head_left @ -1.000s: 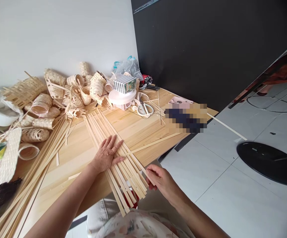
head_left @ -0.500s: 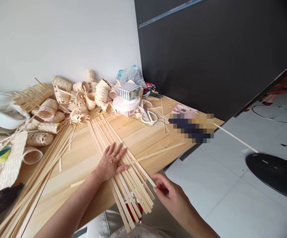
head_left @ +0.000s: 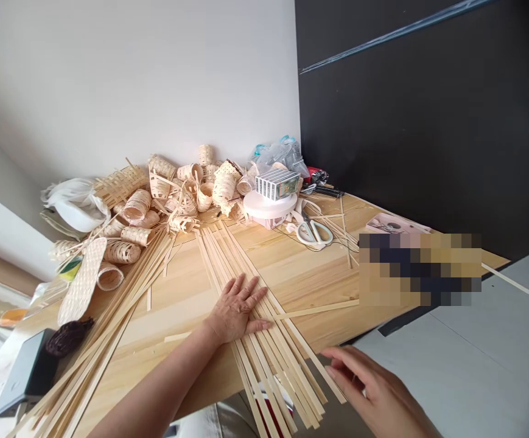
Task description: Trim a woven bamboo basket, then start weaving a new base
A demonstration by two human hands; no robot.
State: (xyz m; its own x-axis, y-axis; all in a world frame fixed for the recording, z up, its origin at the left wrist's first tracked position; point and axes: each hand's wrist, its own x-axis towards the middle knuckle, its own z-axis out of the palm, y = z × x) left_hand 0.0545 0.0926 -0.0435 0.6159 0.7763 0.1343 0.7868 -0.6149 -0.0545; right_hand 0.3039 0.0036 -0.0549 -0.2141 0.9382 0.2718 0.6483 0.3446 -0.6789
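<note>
Long, pale wooden strips lie side by side across the table, their near ends jutting past its edge. My left hand rests flat on them with its fingers spread. Beside the near end of the rightmost strip is my right hand, fingers bent and the thumb and index fingertips apart. Those fingertips are close to the strip's edge; whether they touch it is hard to see. One single strip runs sideways from near my left thumb toward the right.
More strips lie in a bundle at left. Behind are woven cylinders, a woven sole-shaped piece, white-handled scissors, a round white stand with a small boxed stack, and a pink box. Black panel stands at right.
The view has swung left, so everything sits further right. My right fingers have come off the rightmost strip's end, which now shows beyond the thumb tip. My left hand stays on the strips.
</note>
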